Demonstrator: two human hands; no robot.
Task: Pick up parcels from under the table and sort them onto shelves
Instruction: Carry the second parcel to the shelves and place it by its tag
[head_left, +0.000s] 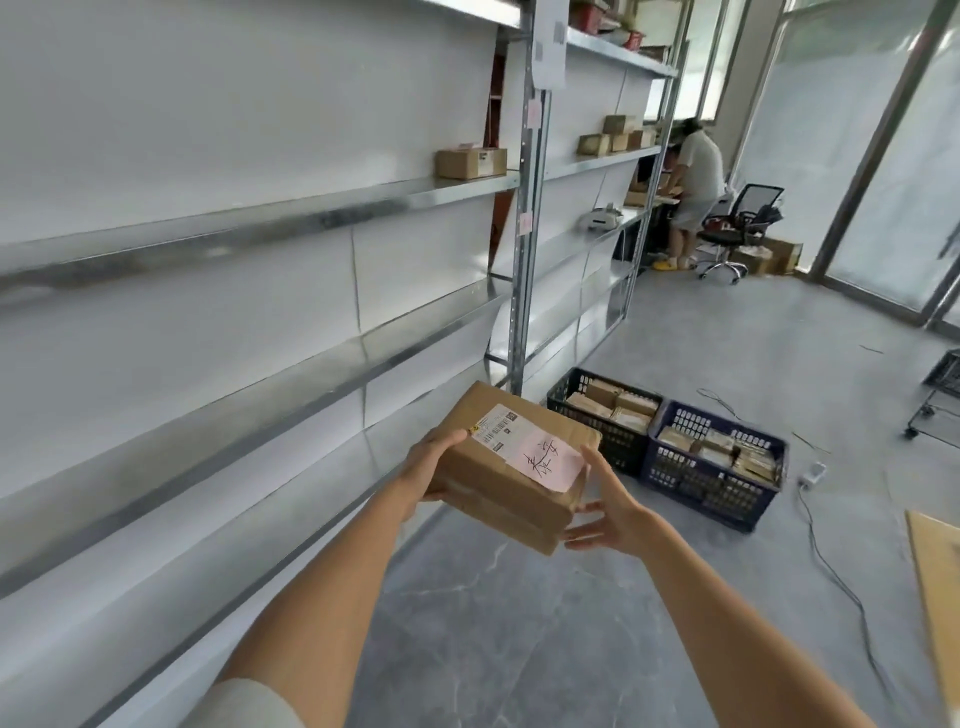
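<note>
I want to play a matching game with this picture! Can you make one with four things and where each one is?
Things:
1. parcel with pink note
2. blue crate
3. office chair
4. small box

Places:
A. on a shelf
B. on the floor beside a black crate
C. between both hands
D. far back, behind a standing person

Pairs: 1-C, 2-B, 3-D, 4-A

You're holding a matt brown cardboard parcel (511, 480), tape giving a slight sheen, w/ a white printed paper label (497, 427) and a pink paper note (550, 461) on top. Left of the parcel, shelves (311, 218) are bare galvanised metal, dull-shiny, streaky reflections. Below it, floor (519, 623) is smooth grey marbled stone or tile, low gloss. Right of the parcel, two crates (714, 462) look like hard perforated plastic, black and navy, semi-matt, w/ cardboard pkgs inside.
</note>
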